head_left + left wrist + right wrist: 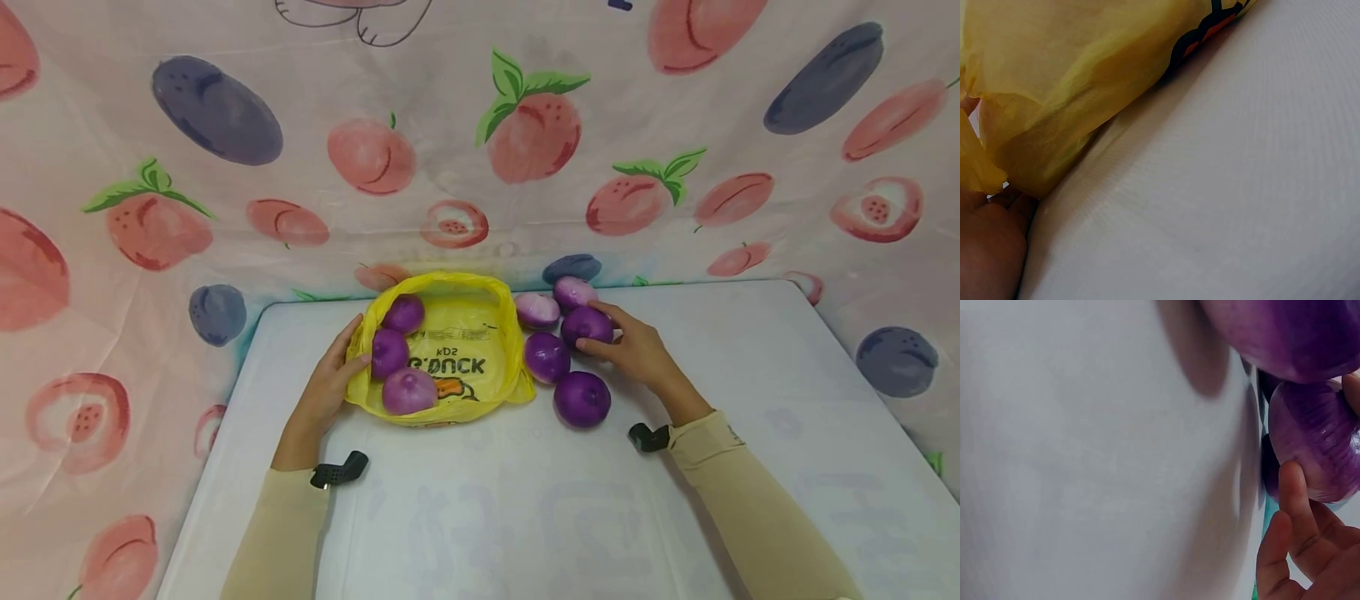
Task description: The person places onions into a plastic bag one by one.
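Three red onions [409, 392] sit in the mid-frame yellow plastic bag [491, 321]; the left hand [325, 389] pinches its edge, seemingly steadying it; right of centre, the right hand's grip [636, 348] pinches another onion [586, 327].

A pink fruit-printed cloth [442, 100] hangs behind a white tabletop [495, 508].

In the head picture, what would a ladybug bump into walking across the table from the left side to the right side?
Left hand → yellow bag → onions outside the bag → right hand → right sleeve.
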Motion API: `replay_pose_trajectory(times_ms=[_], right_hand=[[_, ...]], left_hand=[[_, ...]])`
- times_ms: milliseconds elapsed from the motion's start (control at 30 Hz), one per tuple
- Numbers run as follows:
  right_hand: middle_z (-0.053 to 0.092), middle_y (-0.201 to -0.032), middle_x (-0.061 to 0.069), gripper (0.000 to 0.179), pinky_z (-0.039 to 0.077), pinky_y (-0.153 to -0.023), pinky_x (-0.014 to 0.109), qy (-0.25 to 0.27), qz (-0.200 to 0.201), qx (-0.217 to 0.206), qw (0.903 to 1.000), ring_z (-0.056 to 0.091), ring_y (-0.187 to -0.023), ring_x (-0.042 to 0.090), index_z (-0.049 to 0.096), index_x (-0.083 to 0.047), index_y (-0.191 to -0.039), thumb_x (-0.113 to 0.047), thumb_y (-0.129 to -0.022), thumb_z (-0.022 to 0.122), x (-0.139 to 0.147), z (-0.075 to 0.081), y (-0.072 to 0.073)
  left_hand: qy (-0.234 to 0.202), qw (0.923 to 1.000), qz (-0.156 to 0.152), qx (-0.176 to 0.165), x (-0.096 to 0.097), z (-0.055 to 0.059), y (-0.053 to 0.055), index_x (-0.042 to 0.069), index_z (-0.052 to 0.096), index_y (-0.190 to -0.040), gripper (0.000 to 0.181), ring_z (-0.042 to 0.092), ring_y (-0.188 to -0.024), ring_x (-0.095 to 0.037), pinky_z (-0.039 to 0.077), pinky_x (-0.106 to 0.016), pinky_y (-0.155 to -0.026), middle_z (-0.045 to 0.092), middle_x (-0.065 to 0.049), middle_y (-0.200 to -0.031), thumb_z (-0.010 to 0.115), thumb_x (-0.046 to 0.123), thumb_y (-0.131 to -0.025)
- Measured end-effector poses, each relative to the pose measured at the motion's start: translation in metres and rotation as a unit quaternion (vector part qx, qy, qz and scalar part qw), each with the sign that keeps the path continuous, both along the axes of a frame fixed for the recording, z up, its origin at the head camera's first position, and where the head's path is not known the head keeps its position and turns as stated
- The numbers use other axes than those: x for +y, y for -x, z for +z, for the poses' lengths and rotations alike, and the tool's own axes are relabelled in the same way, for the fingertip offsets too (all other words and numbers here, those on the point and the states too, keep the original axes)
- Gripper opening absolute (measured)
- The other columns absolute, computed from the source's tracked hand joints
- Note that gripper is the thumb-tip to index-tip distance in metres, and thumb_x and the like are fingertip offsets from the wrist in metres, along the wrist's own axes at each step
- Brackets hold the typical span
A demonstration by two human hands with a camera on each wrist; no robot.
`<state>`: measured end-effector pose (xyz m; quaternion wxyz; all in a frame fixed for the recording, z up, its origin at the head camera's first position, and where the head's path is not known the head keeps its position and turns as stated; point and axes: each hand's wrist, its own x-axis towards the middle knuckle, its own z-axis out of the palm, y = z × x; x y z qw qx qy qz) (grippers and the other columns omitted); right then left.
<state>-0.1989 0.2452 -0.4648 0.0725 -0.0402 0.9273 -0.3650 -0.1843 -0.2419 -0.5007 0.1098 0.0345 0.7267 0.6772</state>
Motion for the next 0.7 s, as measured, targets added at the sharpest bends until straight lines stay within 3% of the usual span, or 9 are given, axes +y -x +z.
replay_pose_trajectory(times_ms=[400, 567, 700], right_hand=[[0.06, -0.139, 0.016, 0.082, 0.053, -0.075, 0.031, 0.019, -0.029, 0.002, 0.9994, 0.063, -0.101, 0.031, 0.041, -0.033, -0.156, -0.062, -0.086, 0.073, -0.008, 0.013, -0.004], [0.064, -0.132, 0.015, 0.076, 0.052, -0.077, 0.033, 0.027, -0.037, 0.027, 0.9986, 0.062, -0.103, 0.03, 0.047, -0.031, -0.152, -0.06, -0.087, 0.073, -0.012, 0.019, -0.007], [0.068, -0.12, 0.014, 0.073, 0.05, -0.074, 0.034, 0.032, -0.038, 0.06, 0.997, 0.061, -0.095, 0.028, 0.051, -0.03, -0.149, -0.058, -0.087, 0.075, -0.016, 0.024, -0.009]], left_hand=[[-0.008, 0.9999, -0.003, -0.006, -0.001, -0.001, 0.0, 0.038, 0.023, -0.163, 0.068, 0.02, -0.157, -0.02, 0.038, -0.012, -0.11, 0.018, 0.005, -0.171, 0.057, 0.027, -0.105], [-0.005, 1.0, -0.003, -0.006, -0.001, 0.0, 0.0, 0.037, 0.023, -0.163, 0.068, 0.019, -0.157, -0.021, 0.037, -0.013, -0.112, 0.017, 0.005, -0.171, 0.057, 0.027, -0.105], [0.0, 1.0, -0.003, -0.004, -0.001, 0.001, 0.0, 0.039, 0.023, -0.162, 0.068, 0.018, -0.157, -0.021, 0.036, -0.013, -0.113, 0.017, 0.005, -0.172, 0.058, 0.027, -0.105]])
